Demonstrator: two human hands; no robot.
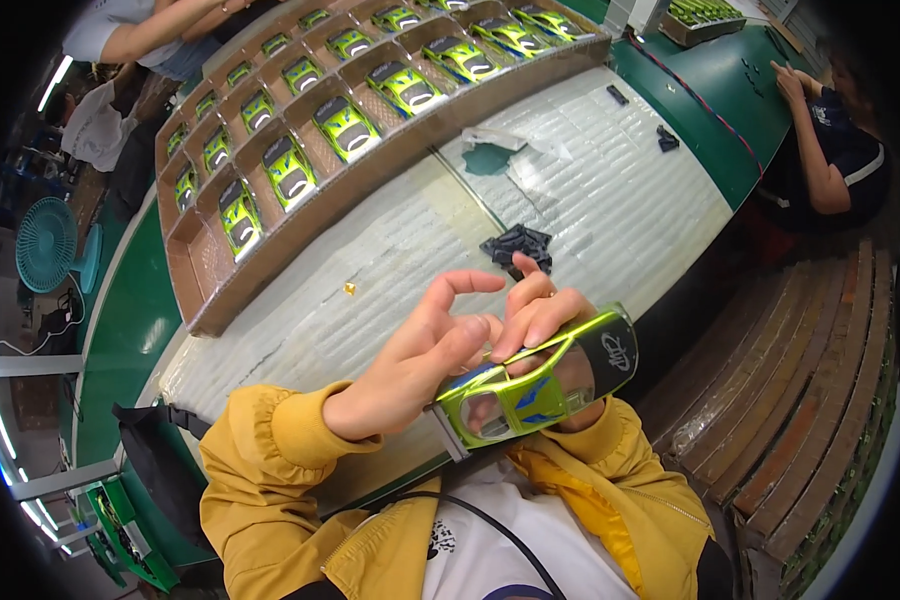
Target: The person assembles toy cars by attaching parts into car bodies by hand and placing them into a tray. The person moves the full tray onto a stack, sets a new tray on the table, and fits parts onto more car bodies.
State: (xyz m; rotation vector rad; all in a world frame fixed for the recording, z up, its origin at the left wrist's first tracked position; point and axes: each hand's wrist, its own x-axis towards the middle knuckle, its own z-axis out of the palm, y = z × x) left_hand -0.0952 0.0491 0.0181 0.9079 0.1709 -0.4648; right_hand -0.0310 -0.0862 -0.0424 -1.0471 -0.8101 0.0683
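Green tabletop point(705, 60) carries a white ridged sheet point(370, 270) over most of the working area; a torn opening in the sheet shows green beneath.

Markings: white script-style lettering stands on the dark end panel of the green car body point(540, 390), with blue graphics along its side below the clear windows. Dark print shows on the wearer's white shirt point(480, 535).

Hands: the right hand point(545, 312) is closed around the car body, fingers bent over its far edge, and holds it raised and tilted near the front of the tabletop, before the wearer's chest. The left hand point(420, 345) is partly open at the car body's left end, index finger curved and thumb near the right fingertips; whether it grips anything cannot be told.

Edges and room: the front wall of a brown divided tray point(320, 220), loaded with similar green car bodies, runs diagonally along the far side. Between that wall and the hands lies a band of sheet, bearing a small yellow piece point(350, 289). A black part point(518, 246) sits just beyond the right fingers. Right of the tabletop's curved edge are wooden slats point(780, 370); a co-worker point(825, 150) reaches onto its far right corner.
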